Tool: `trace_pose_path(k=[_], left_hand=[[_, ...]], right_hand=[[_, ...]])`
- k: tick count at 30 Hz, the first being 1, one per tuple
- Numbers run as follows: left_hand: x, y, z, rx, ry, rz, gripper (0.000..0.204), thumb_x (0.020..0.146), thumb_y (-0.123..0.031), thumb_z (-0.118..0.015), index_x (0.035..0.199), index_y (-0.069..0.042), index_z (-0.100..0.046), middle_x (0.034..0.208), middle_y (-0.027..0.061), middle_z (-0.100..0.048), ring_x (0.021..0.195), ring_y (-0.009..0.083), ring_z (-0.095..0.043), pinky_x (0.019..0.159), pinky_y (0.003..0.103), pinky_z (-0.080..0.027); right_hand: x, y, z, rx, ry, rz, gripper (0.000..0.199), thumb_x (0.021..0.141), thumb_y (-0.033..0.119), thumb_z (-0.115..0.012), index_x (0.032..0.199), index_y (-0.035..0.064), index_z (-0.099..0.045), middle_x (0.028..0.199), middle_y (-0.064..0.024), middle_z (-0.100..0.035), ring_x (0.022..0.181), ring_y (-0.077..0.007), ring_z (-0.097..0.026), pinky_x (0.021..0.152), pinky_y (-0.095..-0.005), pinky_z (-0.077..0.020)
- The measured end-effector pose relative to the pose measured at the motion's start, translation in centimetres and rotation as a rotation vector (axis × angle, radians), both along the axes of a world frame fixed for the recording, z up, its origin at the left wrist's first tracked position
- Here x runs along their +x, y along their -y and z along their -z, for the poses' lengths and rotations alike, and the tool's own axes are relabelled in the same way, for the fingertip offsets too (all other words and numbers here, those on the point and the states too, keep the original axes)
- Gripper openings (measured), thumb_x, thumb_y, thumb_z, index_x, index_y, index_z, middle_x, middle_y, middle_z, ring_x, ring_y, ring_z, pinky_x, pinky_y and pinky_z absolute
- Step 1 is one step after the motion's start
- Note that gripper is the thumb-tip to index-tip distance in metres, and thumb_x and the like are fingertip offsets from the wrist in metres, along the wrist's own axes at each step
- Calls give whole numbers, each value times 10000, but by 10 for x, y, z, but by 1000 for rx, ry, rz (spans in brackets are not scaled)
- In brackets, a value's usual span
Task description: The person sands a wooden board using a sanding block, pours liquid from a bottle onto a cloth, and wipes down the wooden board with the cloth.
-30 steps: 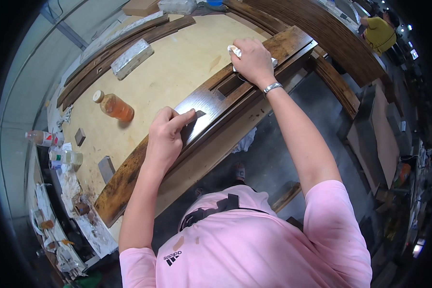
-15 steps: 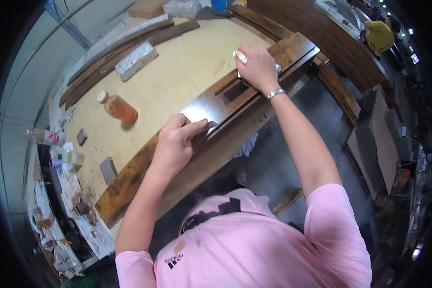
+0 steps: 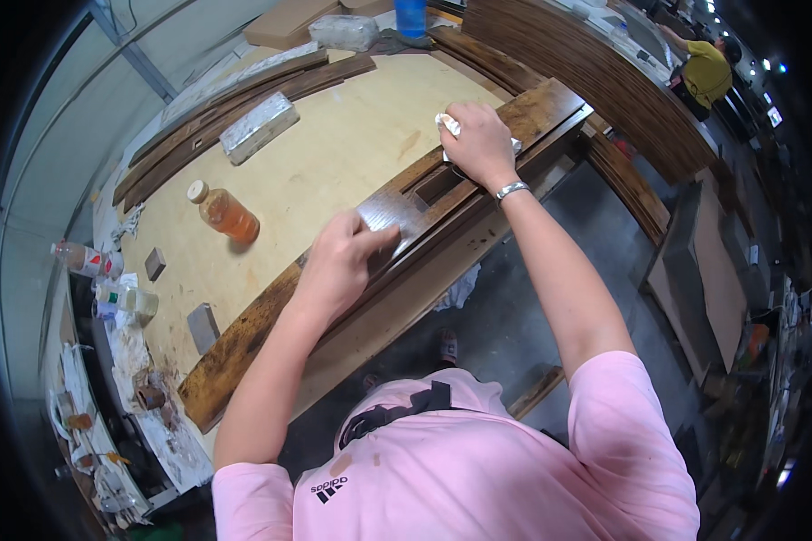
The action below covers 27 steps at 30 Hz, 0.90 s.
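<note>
Between frames, left hand (image 3: 336,269) shifted slightly along the dark stained wooden panel (image 3: 406,225), which lay along the near edge of the plywood tabletop (image 3: 334,153). Fingers were pressed flat on a glossy patch of the panel, holding nothing. Right hand (image 3: 475,142) was clenched around a white cloth (image 3: 448,123) near the panel's far end. An amber bottle (image 3: 227,215) stood mid-tabletop.

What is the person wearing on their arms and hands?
Both hands are bare, with no gloves: the left hand and the right hand. The forearms are bare too. Short pink sleeves cover only the upper arms. A silver bracelet circles the right wrist.
</note>
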State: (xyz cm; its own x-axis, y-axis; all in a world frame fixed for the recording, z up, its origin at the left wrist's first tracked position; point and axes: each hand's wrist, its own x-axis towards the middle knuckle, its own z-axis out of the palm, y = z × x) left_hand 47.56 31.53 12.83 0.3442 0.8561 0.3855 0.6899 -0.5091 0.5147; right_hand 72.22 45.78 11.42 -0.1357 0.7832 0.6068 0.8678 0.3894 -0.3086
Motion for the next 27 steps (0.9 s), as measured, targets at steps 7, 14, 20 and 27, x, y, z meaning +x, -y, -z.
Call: trace_pose_path(k=[7,14,20,27], left_hand=[[-47,41,-9,-185,67,-10,370,832,127,-586,1072,-89,-767,765,92,-519,748,219,-549,685,306,-450],[-64,73,-16,-163,-50,39,408,785,123,-586,1078,-94,-768,805,114,-546,781,263,-575,714,353,-480],[-90,95,-21,-213,190,-177,310,841,103,-624,1065,-62,-760,806,96,-584,752,225,-584,703,296,-479],[-216,188,7,155,573,-926,279,898,98,-562,1121,17,-709,948,33,-668,893,120,-613,815,239,-466]], right_hand=[[-3,2,-1,-22,48,3,160,872,258,-618,907,112,-673,914,-101,-659,970,-321,-617,831,-450,-524],[3,2,-3,-73,30,43,176,874,259,-620,933,102,-672,966,-108,-672,980,-325,-617,835,-457,-519],[-12,1,-2,-49,49,1,186,884,263,-614,948,100,-677,972,-123,-678,972,-335,-621,843,-466,-513],[19,-14,5,-78,108,-9,218,914,268,-631,1006,80,-691,973,-162,-671,956,-373,-608,826,-473,-479]])
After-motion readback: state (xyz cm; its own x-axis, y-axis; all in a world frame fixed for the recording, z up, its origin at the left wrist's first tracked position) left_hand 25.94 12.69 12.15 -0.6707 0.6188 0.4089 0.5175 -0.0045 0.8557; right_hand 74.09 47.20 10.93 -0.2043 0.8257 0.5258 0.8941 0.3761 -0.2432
